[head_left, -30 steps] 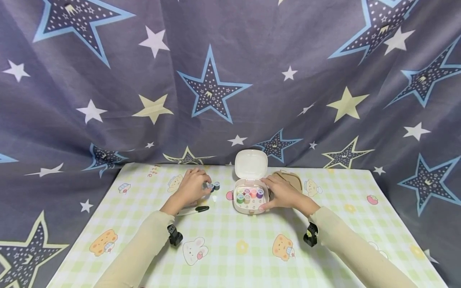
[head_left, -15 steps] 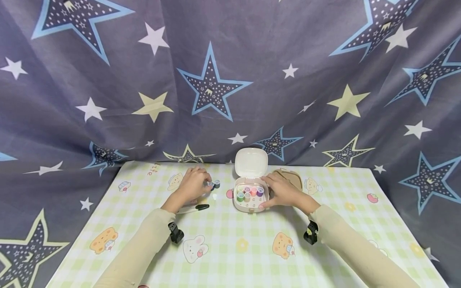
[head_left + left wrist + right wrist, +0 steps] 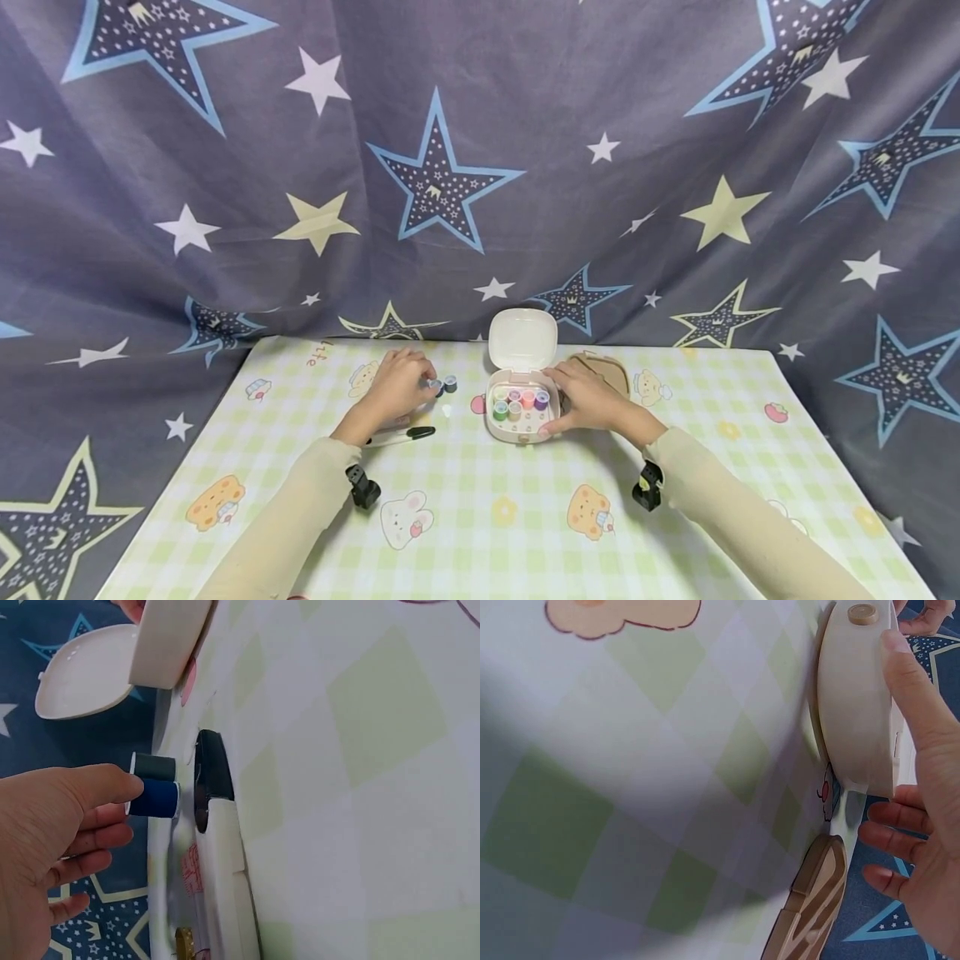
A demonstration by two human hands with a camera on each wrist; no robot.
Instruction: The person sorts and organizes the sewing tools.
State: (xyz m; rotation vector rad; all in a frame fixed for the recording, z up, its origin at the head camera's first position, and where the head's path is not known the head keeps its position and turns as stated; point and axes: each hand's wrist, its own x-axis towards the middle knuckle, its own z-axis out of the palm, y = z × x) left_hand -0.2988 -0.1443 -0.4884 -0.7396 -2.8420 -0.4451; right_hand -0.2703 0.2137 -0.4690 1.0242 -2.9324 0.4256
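Note:
My left hand (image 3: 397, 385) is at the back left of the table and pinches a dark blue spool of thread (image 3: 156, 798) at its end, thumb and fingers on it. Right beside that spool stands a dark grey-green thread spool (image 3: 450, 383). A small pale sewing box (image 3: 522, 432) stands mid-table, its white lid (image 3: 522, 340) raised. Several colored spools (image 3: 514, 407) sit inside on a tray with small pegs. My right hand (image 3: 588, 400) grips the box's right side, thumb at the front rim and fingers toward the back.
In front of my left hand lies a slim white item with a black end (image 3: 421, 432). A brown tray-like piece (image 3: 606, 372) lies behind my right hand. The checked tablecloth (image 3: 510, 550) reaches back to a star-patterned curtain (image 3: 570, 192).
My left hand has shifted very slightly left at the blue spool. The right hand keeps its hold on the box, and the spools in the box stay put.

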